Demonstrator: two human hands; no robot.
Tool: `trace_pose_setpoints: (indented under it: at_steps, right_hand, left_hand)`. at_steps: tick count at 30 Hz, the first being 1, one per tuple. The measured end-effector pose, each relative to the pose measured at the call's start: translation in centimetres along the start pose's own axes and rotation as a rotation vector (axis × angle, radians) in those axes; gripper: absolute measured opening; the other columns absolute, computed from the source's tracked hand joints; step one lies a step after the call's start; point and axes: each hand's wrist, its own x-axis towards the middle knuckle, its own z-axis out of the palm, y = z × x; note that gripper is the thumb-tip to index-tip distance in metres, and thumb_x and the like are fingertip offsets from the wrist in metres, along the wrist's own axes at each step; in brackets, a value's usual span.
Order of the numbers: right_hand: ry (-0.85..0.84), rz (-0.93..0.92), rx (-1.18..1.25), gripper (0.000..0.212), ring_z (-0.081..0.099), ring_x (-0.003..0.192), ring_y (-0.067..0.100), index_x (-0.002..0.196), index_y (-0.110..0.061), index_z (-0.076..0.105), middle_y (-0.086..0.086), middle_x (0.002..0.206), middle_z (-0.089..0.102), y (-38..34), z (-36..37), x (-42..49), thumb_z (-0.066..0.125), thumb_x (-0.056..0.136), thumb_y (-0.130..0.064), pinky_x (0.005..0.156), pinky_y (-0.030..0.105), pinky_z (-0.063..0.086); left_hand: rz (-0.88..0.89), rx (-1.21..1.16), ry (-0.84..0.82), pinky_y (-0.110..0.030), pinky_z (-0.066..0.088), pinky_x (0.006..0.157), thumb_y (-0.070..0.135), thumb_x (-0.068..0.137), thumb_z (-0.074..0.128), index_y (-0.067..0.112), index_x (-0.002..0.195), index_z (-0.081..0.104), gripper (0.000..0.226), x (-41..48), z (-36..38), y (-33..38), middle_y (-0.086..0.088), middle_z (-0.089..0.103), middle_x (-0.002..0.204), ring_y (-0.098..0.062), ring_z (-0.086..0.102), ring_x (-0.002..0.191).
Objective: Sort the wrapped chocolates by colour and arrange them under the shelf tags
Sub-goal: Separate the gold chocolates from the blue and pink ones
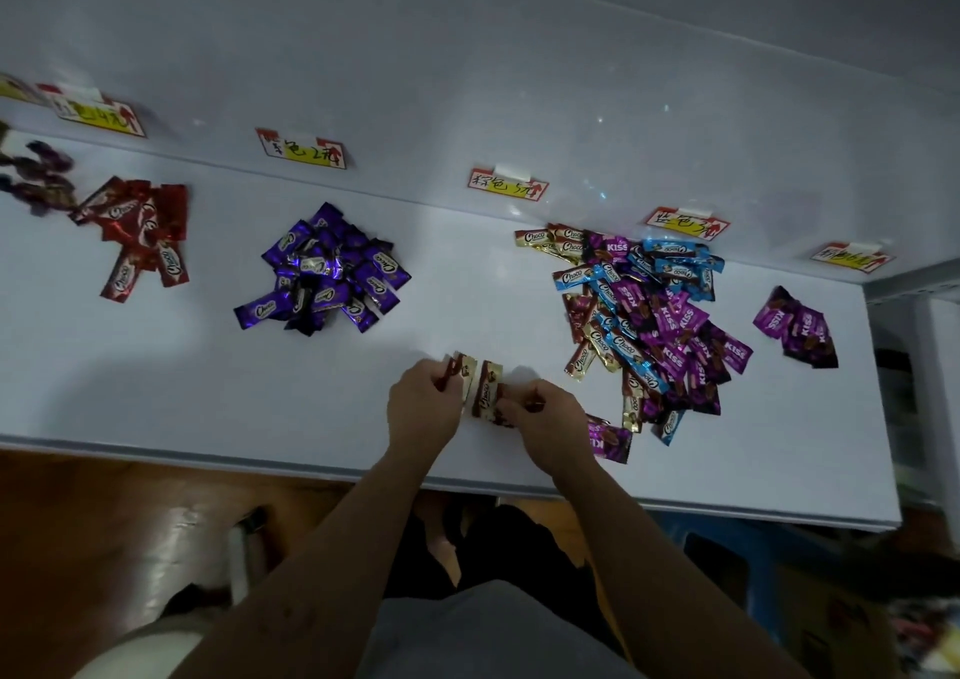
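Note:
On the white shelf (208, 392), my left hand (423, 400) pinches gold-and-brown wrapped chocolates (461, 369) near the front edge. My right hand (545, 413) grips another gold-and-brown chocolate (488, 390) right beside it. A mixed heap (649, 315) of blue, magenta and gold wrappers lies to the right. Sorted groups lie further off: red wrappers (137, 231) at the left, purple wrappers (324, 270) in the middle, magenta wrappers (797, 327) at the far right. Handwritten shelf tags (506, 185) run along the back wall, one above each spot.
Dark twisted sweets (36, 179) lie at the far left end. One magenta wrapper (608, 439) sits alone close to the front edge by my right wrist. The shelf ends at the right (883, 392). Below it are a wooden floor (104, 522) and boxes.

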Motion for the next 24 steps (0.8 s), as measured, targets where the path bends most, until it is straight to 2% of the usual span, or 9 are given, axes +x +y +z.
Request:
trace_pose_setpoints:
  at_steps: [2, 5, 9, 11, 12, 16, 20, 24]
  right_hand:
    - [0.009, 0.012, 0.053, 0.008, 0.057, 0.073, 0.007, 0.091, -0.015, 0.067, -0.011, 0.078, 0.062, -0.3, 0.9, 0.1, 0.070, 0.085, -0.021, 0.059, 0.020, 0.040]
    - [0.013, 0.022, 0.095, 0.006, 0.061, 0.078, 0.010, 0.091, -0.019, 0.067, -0.010, 0.081, 0.064, -1.1, 2.0, 0.5, 0.069, 0.086, -0.019, 0.066, 0.024, 0.046]
    - [0.031, 0.135, 0.235, 0.011, 0.066, 0.084, 0.019, 0.096, -0.014, 0.068, 0.003, 0.089, 0.069, -1.5, 3.1, 1.5, 0.069, 0.086, -0.018, 0.075, 0.035, 0.056]
    - [0.002, 0.238, 0.435, 0.011, 0.069, 0.086, 0.027, 0.095, -0.009, 0.068, 0.013, 0.092, 0.070, -1.4, 3.2, 1.7, 0.070, 0.085, -0.013, 0.072, 0.041, 0.060]
    - [-0.017, 0.264, 0.507, 0.013, 0.069, 0.086, 0.029, 0.097, -0.006, 0.067, 0.017, 0.094, 0.070, -1.4, 3.2, 1.7, 0.070, 0.085, -0.011, 0.068, 0.039, 0.060]
    - [-0.016, 0.261, 0.543, 0.019, 0.069, 0.082, 0.026, 0.103, -0.001, 0.066, 0.018, 0.095, 0.069, -1.8, 3.7, 1.1, 0.070, 0.085, -0.009, 0.059, 0.030, 0.058]
    - [0.001, 0.326, 0.628, 0.020, 0.069, 0.084, 0.026, 0.104, -0.003, 0.066, 0.016, 0.095, 0.069, -1.6, 3.4, 0.6, 0.070, 0.086, -0.009, 0.057, 0.028, 0.056]
    - [-0.002, 0.319, 0.724, 0.009, 0.068, 0.076, 0.026, 0.093, -0.003, 0.066, 0.017, 0.087, 0.069, -2.3, 2.4, 0.6, 0.069, 0.086, -0.006, 0.060, 0.031, 0.056]
  left_hand:
    - [-0.035, -0.092, -0.032, -0.024, 0.041, 0.072, 0.021, 0.090, 0.059, 0.010, 0.102, 0.066, 0.017, 0.0, -0.3, 0.3, -0.003, 0.069, 0.093, -0.021, 0.062, 0.088]
    - [-0.082, -0.129, -0.121, -0.021, 0.039, 0.062, 0.019, 0.093, 0.054, 0.010, 0.104, 0.059, 0.015, 0.4, -0.2, 0.8, -0.001, 0.063, 0.092, -0.016, 0.056, 0.081]
    - [-0.193, -0.218, -0.231, -0.036, 0.054, 0.073, 0.017, 0.093, 0.052, 0.006, 0.110, 0.060, 0.021, 2.2, -0.7, 0.9, -0.012, 0.065, 0.099, -0.023, 0.061, 0.083]
    - [-0.222, -0.241, -0.329, -0.034, 0.053, 0.069, 0.017, 0.094, 0.052, 0.007, 0.110, 0.062, 0.022, 2.8, -1.1, 0.9, -0.012, 0.065, 0.097, -0.021, 0.061, 0.078]
    - [-0.228, -0.256, -0.365, -0.034, 0.054, 0.069, 0.016, 0.093, 0.053, 0.008, 0.109, 0.064, 0.021, 2.9, -1.1, 0.9, -0.012, 0.066, 0.098, -0.022, 0.062, 0.080]
    - [-0.214, -0.268, -0.410, -0.047, 0.056, 0.083, 0.015, 0.091, 0.054, 0.010, 0.100, 0.066, 0.016, 2.8, -1.4, 0.9, -0.013, 0.068, 0.098, -0.029, 0.066, 0.092]
    - [-0.209, -0.290, -0.442, -0.036, 0.058, 0.073, 0.013, 0.094, 0.053, 0.011, 0.104, 0.065, 0.015, 2.2, -1.7, 1.5, -0.012, 0.067, 0.100, -0.023, 0.065, 0.088]
    - [-0.151, -0.250, -0.432, -0.033, 0.052, 0.066, 0.017, 0.095, 0.051, 0.013, 0.098, 0.063, 0.013, 2.1, -2.5, 2.4, -0.013, 0.067, 0.096, -0.021, 0.062, 0.081]
